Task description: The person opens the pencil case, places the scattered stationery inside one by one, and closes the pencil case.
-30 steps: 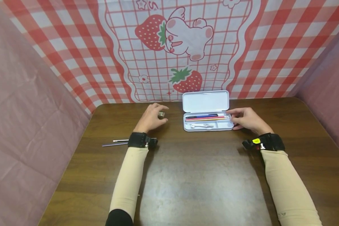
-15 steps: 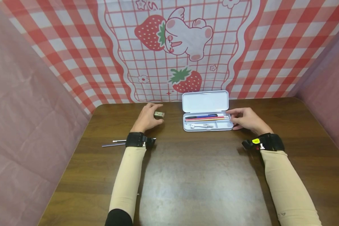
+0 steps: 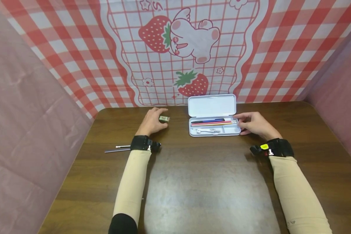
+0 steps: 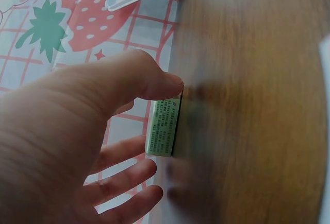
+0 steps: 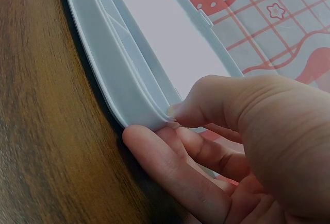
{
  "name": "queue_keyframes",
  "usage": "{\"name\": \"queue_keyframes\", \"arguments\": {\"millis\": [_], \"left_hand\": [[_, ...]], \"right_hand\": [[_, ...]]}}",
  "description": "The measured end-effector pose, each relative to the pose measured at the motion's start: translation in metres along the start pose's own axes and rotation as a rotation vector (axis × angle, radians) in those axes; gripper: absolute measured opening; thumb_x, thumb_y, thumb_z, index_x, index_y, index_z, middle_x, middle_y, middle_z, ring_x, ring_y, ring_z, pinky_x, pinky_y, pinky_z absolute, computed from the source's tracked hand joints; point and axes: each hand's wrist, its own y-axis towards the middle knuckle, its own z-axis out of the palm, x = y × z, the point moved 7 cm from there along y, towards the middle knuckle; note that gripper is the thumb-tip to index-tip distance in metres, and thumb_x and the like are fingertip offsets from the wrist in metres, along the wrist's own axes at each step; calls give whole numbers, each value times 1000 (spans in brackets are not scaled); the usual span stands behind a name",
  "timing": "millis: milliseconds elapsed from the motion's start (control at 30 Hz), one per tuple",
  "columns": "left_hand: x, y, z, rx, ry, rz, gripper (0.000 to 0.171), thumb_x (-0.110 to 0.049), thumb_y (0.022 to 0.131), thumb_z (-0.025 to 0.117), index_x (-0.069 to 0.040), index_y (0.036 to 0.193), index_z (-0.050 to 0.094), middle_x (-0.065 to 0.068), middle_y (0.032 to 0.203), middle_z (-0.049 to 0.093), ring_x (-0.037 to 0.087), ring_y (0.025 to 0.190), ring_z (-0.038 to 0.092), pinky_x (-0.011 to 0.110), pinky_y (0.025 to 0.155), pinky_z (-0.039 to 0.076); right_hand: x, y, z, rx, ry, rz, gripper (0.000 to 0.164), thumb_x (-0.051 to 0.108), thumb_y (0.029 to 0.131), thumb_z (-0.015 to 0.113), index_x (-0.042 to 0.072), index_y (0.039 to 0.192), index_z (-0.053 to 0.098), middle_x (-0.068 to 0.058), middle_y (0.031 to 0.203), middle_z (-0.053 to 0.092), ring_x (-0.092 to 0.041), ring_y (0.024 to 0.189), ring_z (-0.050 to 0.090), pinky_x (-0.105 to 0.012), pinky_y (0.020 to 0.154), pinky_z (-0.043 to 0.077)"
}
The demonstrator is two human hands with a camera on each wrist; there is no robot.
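A small green eraser point(image 3: 164, 119) with printed text lies near the table's back edge. Around it my left hand point(image 3: 150, 122) is spread, with thumb and forefinger on either side and a gap showing in the head view. The thumb overlaps one end of the eraser point(image 4: 164, 126) in the left wrist view. My right hand point(image 3: 255, 124) pinches the right end of an open white pencil case point(image 3: 232, 130), thumb over the rim and fingers against the outer wall. Inside the case are several pens and pencils point(image 3: 213, 123) and a white compass point(image 3: 208, 131).
Two thin pencils point(image 3: 117, 150) lie on the table left of my left wrist, partly hidden by it. The raised lid point(image 3: 212, 105) stands close to the checked cloth point(image 3: 146, 94) behind the table. Pink cloth point(image 3: 26, 113) hangs at both sides.
My left hand has drawn back slightly to the left, so more of the eraser shows. The right hand has stayed on the pencil case.
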Motion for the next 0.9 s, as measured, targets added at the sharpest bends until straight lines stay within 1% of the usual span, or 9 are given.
{"name": "queue_keyframes", "arguments": {"millis": [267,500,900], "left_hand": [[2,2,2,-5,-5,7,65,-23,80,77,-21,141,56,14,135,58,33,123,49,49,103,46],[1,3,2,-21,-13,16,54,-23,79,79,-18,131,63,13,128,61,32,118,51,48,102,46],[-1,5,6,-18,14,12,48,-23,80,76,-17,127,66,13,127,61,31,117,51,47,101,46]], "right_hand": [[-1,-1,0,3,-3,1,42,13,95,65,7,136,60,-18,104,50,-31,88,62,-32,66,63],[0,-1,0,8,0,-5,42,12,95,65,7,137,60,-18,103,50,-31,88,62,-31,66,63],[0,-1,1,-1,-9,3,43,13,95,65,6,137,59,-18,104,51,-31,88,63,-31,66,63]]}}
